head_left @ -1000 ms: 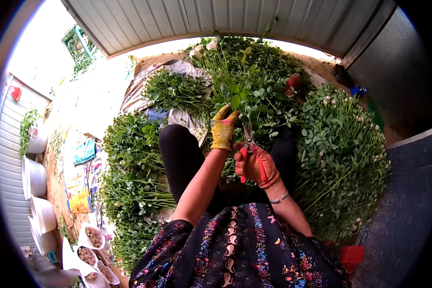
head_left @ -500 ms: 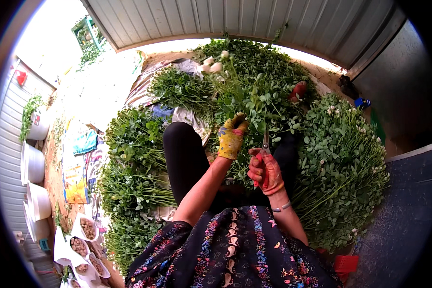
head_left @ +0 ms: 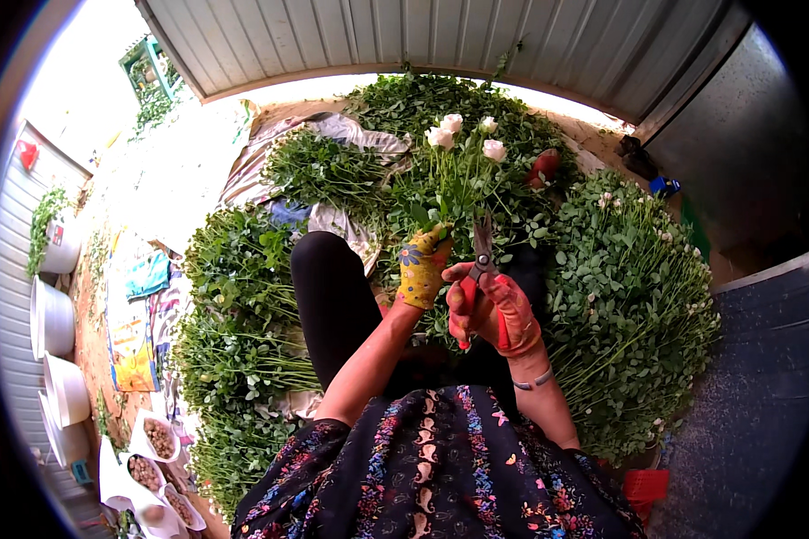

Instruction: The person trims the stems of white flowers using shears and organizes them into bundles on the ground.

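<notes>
A: Landmark for this entry?

B: Pruning shears [head_left: 483, 260], one pair, red-handled, metal blades pointed toward the corrugated panel [head_left: 404, 40]. All places were taken from these.

A: Held by?

B: Right grip [head_left: 502, 314], orange glove, closed around the handles. Whether the blades met or stood slightly apart could not be told.

A: And the other?

B: Left grip [head_left: 424, 262], yellow flowered glove, just left of the shears; fingers curled in, pinching leafy stems.

A: Item on those stems?

B: White roses [head_left: 440, 137], four blooms counted, beyond the shears and slightly to their left.

A: Changes over the last half second?

B: Two. The blooms, blurred and farther left of the shears, had swung over toward the line of the blades and showed sharply. The shears had turned as well, bringing the red handles into fuller view.

A: Bearing on the work?

B: By judgement, stems and tool were both at the ready, close together; no cut was seen.

A: Surrounding stock?

B: One leafy heap [head_left: 634, 305], pale blooms along its edge, right of the shears. A second green heap [head_left: 234, 310], well left, past a dark-clad knee [head_left: 319, 260].
</notes>
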A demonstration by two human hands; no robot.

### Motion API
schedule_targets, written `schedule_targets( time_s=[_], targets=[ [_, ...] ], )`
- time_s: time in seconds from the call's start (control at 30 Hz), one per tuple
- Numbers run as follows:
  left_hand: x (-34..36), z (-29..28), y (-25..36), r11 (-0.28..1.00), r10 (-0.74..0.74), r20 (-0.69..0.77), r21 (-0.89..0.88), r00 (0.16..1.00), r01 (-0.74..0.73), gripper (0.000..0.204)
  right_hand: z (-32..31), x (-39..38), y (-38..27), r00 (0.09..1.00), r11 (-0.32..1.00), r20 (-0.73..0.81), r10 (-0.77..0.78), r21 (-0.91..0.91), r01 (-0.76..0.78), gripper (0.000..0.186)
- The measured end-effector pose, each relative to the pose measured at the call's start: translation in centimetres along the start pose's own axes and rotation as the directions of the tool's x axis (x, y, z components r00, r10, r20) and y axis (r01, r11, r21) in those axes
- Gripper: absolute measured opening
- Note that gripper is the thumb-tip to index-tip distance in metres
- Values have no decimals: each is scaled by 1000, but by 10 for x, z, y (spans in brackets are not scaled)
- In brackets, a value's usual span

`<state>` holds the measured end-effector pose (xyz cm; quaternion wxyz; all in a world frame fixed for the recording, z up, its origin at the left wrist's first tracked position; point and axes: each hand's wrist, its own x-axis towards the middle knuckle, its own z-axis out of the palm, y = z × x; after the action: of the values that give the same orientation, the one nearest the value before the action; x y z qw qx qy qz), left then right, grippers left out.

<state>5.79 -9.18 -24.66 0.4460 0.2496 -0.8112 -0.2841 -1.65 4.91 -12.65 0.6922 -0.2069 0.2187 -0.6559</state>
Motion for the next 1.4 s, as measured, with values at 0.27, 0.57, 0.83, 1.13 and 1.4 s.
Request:
schedule_targets(
  time_s=[0.27,0.57,0.83,1.13,1.4],
  targets=[
    [-6,3,4,924,-212,-14,-328,977,196,23,0,8,-1,997,998,-70,26,-49,-29,47],
    [-21,18,-24,663,-446,237,-561,863,496,26,3,10,-3,994,994,-99,50,-87,-59,43],
    [-9,15,-4,924,-220,71,-305,973,232,31,3,12,-7,995,996,-99,31,-77,-39,40],
    [-15,16,-10,793,-366,137,-473,921,385,27,-3,12,0,988,994,-110,111,28,-109,41],
    [-13,5,0,890,-325,70,-316,943,330,30,-6,18,0,989,994,-110,101,44,-96,45]
  ],
)
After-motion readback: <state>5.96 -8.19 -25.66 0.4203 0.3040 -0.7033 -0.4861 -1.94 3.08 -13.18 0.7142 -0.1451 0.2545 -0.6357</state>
